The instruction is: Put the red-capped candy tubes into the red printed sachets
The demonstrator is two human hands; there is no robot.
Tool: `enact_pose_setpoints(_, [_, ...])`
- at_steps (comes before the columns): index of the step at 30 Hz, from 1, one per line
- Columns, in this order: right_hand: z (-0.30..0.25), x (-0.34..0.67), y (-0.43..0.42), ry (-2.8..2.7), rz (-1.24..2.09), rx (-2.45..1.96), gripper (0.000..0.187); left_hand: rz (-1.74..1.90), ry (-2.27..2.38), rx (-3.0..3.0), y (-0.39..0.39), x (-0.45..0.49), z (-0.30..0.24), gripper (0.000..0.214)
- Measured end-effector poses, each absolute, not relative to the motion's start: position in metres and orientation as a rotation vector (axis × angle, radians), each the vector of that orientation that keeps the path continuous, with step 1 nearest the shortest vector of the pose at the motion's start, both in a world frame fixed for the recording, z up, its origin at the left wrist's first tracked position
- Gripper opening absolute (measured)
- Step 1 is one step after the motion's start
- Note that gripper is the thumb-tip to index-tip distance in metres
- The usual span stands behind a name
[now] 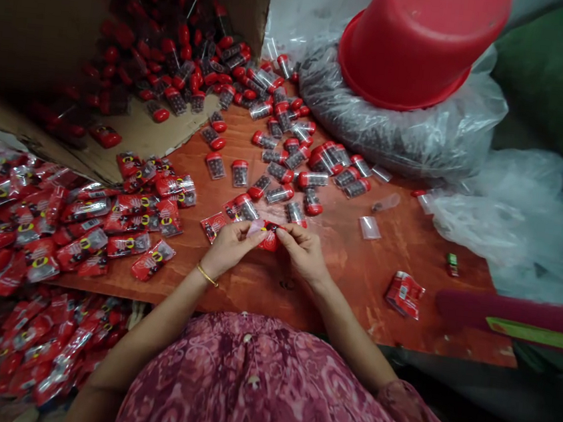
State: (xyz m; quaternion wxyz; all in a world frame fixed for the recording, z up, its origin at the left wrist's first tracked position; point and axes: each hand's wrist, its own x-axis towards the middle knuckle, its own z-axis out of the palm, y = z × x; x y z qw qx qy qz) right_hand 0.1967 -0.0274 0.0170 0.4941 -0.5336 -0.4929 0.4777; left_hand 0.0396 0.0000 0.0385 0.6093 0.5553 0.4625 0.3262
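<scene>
My left hand [230, 247], with a gold bangle at its wrist, pinches one side of a small red printed packet [269, 239]. My right hand [306, 254] grips the packet's other side between thumb and fingers. Another red printed packet [212, 226] lies flat just beyond my left hand. Small clear red-capped containers [279, 194] filled with dark beads are scattered beyond both hands. One such container [295, 212] lies close past my right fingers. How far the held packet is filled is hidden by my fingers.
A cardboard box [189, 133] spills more red-capped containers at the back left. Filled red packets [127, 244] are heaped at left, with more below the table edge. A red tub [424, 45] rests on a bulging plastic bag [370, 136]. A single red packet [405, 294] lies right.
</scene>
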Motion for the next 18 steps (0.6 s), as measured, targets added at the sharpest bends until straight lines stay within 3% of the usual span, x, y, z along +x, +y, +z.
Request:
enact_pose_setpoints(4, [0.024,0.204,-0.026,-1.434,1.054,-1.316,0.03,0.85,1.145,1.217,-0.003,0.041,0.036,0.028])
enact_pose_setpoints(9, [0.041,0.214,-0.013,-1.936,0.921,-1.264,0.026,0.67,1.203,1.601,-0.002,0.036,0.051,0.015])
enact_pose_setpoints(13, [0.035,0.199,-0.015,-1.4,0.936,-1.286,0.03,0.952,1.291,1.294,0.002,0.043,0.056,0.017])
enact_pose_setpoints(18, [0.02,0.165,-0.035,-0.967,1.356,-1.184,0.043,1.176,1.167,0.553,0.0,0.065,0.05,0.027])
